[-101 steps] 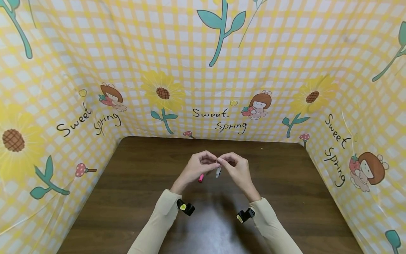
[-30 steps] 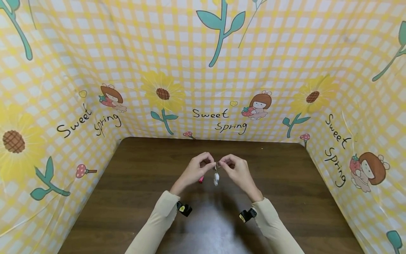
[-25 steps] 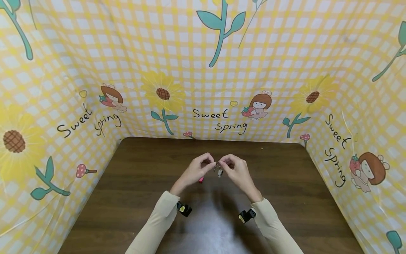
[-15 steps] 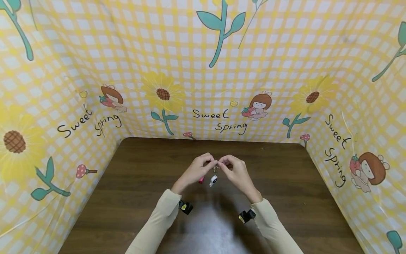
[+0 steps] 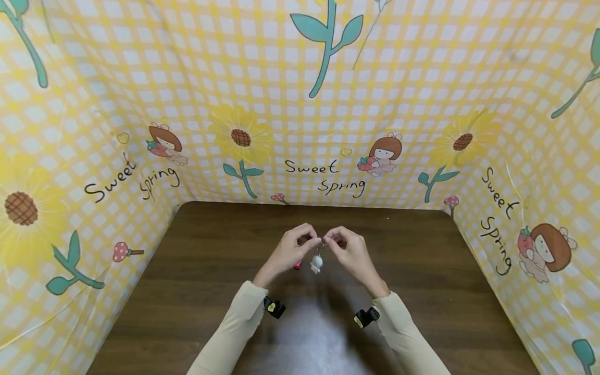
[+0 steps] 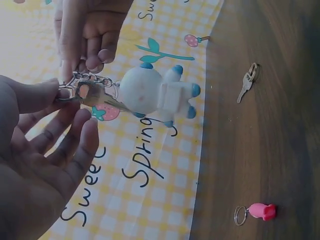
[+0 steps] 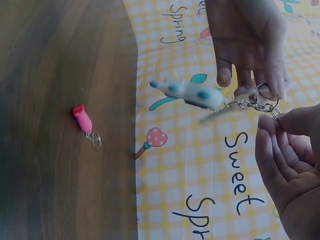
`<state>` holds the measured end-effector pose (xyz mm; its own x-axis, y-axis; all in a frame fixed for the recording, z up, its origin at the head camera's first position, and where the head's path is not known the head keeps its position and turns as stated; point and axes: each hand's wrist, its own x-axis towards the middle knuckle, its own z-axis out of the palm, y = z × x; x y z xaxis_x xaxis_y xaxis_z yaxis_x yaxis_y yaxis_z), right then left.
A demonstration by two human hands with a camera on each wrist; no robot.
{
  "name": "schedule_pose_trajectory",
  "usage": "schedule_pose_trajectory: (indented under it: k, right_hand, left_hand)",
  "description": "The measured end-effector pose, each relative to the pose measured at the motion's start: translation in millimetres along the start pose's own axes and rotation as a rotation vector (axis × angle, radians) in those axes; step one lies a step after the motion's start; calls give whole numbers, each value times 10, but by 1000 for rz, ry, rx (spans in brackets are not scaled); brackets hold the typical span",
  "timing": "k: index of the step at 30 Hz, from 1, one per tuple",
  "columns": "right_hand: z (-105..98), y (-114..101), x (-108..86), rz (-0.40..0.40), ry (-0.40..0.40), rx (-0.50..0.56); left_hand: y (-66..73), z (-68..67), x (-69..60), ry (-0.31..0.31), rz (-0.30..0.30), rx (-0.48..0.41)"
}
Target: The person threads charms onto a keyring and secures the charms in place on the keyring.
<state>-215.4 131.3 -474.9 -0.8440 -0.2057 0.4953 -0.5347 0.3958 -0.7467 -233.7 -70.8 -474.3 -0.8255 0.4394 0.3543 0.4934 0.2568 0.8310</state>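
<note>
Both hands pinch the metal ring of a keychain above the table, the left hand [image 5: 286,251] and the right hand [image 5: 349,251] nearly touching at the fingertips. From the ring and its chain hangs a white figure [image 5: 316,264] with blue ears and limb tips, seen larger in the left wrist view [image 6: 142,90]. A key [image 7: 215,114] dangles beside the figure, blurred in the right wrist view. The ring [image 7: 267,95] lies between the left hand [image 7: 250,35] and the right hand [image 7: 295,155]. Fingers hide part of the ring.
On the brown table [image 5: 211,312] lies a pink charm [image 6: 262,211] with a small ring, partly behind the left hand in the head view. Another key [image 6: 246,87] with its own ring lies apart from it. A checked yellow cloth [image 5: 300,125] encloses the table's back and sides.
The white figure has swung and turned, and hangs lower below the fingers than in the earliest frame. Both hands have stayed almost in place, their tips parting and closing slightly.
</note>
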Motion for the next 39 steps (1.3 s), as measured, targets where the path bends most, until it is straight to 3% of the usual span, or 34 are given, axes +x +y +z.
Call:
schedule_pose_trajectory:
  k: [4,8,16,22,26,29,33,39]
  right_hand:
    - [-8,-5,12,13,11,32]
    - [-15,-3,4,5,5,23]
    - [-15,19,-16,-20,-7,-20]
    - [-29,-2,-24,-29,2,-38]
    - [-45,2,-13,15,8,-4]
    - [-52,16,-13,39,0,40]
    - [-54,22,-23,55,-4,89]
    - [-35,27,-26,42,-16,88]
  left_hand:
    - [-2,-2,4,50,-27,-1]
    - [8,2,31,52,-52,17]
    - [86,-3,64,22,28,111]
    - [63,23,27,89,25,102]
    - [27,49,16,132,12,51]
    - [16,54,5,137,-33,-42]
    - [22,39,-13,108,-92,-138]
    - [21,26,-9,53,-85,-192]
